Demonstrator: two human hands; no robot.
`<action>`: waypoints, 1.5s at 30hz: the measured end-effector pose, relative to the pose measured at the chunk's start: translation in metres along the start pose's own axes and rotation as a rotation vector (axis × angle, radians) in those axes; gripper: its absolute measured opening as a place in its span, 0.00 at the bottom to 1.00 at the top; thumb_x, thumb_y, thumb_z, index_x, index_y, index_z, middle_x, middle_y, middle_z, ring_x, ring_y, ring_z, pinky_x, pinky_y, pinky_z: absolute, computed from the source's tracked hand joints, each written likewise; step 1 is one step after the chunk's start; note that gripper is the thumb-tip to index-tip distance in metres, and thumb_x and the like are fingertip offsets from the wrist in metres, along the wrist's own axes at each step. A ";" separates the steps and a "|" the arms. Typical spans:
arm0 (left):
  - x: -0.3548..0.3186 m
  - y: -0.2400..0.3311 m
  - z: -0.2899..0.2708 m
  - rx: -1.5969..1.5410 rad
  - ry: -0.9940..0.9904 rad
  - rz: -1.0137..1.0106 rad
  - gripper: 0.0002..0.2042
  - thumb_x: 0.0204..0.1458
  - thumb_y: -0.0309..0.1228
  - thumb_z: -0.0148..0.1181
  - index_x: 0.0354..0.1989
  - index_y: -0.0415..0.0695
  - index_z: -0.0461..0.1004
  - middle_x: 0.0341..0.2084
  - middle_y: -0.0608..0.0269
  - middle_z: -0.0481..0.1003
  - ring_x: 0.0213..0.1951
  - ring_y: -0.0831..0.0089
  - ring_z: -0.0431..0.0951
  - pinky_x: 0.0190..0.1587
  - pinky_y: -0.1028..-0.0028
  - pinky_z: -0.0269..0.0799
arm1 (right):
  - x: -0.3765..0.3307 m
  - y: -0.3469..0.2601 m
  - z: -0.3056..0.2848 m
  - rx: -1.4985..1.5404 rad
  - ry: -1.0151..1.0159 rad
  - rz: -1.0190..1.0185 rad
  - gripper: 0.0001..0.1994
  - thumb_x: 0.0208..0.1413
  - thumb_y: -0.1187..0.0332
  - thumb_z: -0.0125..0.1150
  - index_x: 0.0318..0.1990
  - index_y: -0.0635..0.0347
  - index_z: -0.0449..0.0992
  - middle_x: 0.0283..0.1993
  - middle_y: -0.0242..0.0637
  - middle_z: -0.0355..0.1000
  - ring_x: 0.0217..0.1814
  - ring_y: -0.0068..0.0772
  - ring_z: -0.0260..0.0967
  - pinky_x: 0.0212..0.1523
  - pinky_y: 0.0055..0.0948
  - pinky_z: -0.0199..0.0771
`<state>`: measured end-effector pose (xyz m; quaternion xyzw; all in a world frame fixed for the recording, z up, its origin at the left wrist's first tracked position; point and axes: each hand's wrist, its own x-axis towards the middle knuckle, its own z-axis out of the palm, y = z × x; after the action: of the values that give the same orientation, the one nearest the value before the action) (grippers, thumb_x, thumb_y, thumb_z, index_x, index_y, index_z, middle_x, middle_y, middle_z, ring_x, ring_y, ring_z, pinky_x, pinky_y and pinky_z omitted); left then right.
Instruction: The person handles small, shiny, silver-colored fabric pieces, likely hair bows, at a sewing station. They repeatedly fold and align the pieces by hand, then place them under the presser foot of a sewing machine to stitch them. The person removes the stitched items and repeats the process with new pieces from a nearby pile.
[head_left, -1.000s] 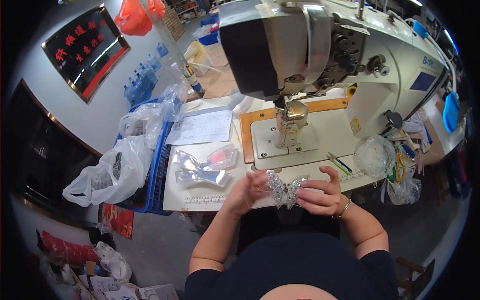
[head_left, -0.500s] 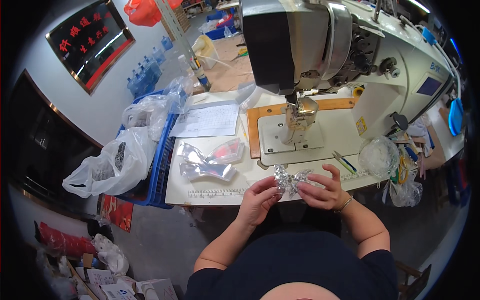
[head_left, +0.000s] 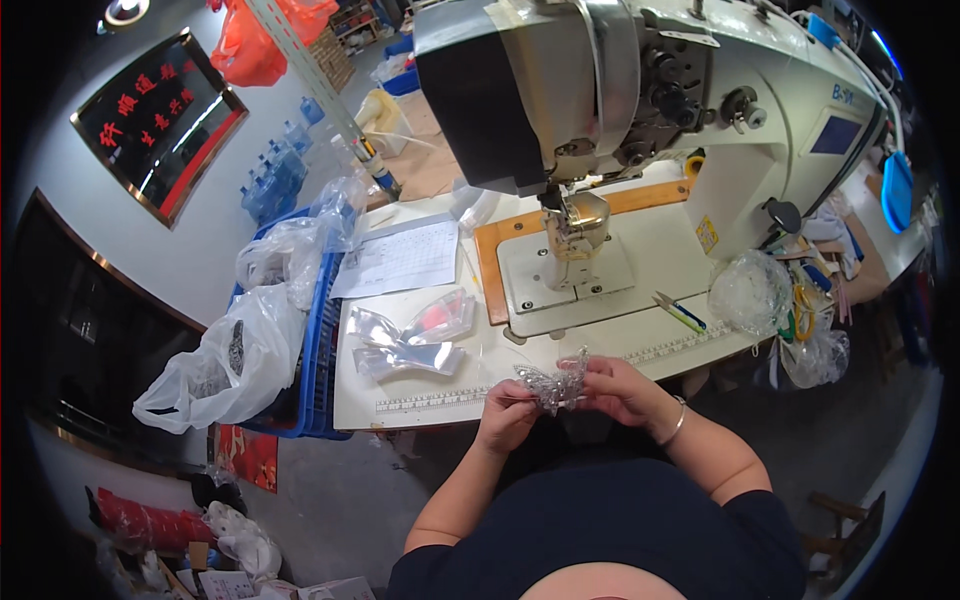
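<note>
Take the sewing machine (head_left: 640,110) as your landmark. Far to its left, a white plastic bag (head_left: 215,365) hangs off the outer side of a blue crate (head_left: 318,330), with clear bags heaped above it. Between the crate and the machine's bed, a printed sheet of paper (head_left: 400,258) lies flat on the white table (head_left: 420,395). Just below the sheet rest a few clear plastic packets (head_left: 410,338), one showing a pink patch.

Below and left of the needle, at the table's front edge, your left hand (head_left: 508,415) is curled, fingertips pinched on the left end of a small glittery silver trim piece (head_left: 552,383). The piece sits over the table's front edge, beside the printed ruler strip (head_left: 430,400). Your right hand (head_left: 620,388), directly below the needle plate, is closed around the right end of the same piece, thumb and fingers gripping it; a thin bracelet circles that wrist.

Right of the hands, below the machine's pillar, thread snips (head_left: 678,312) lie on the table. Further right sits a crumpled clear bag (head_left: 750,292).
</note>
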<state>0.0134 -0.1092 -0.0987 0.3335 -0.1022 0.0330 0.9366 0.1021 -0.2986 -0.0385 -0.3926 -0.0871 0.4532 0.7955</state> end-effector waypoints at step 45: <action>0.033 0.042 0.055 0.670 0.201 -0.303 0.14 0.42 0.21 0.63 0.39 0.34 0.73 0.29 0.60 0.75 0.33 0.77 0.75 0.39 0.79 0.72 | -0.003 0.001 -0.014 -0.127 0.028 -0.138 0.15 0.48 0.76 0.59 0.46 0.67 0.71 0.35 0.36 0.72 0.35 0.24 0.70 0.37 0.23 0.73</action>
<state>0.0310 -0.1115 -0.0237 0.6278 0.0570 -0.0418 0.7752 0.1065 -0.3086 -0.0479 -0.4418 -0.1313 0.3852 0.7995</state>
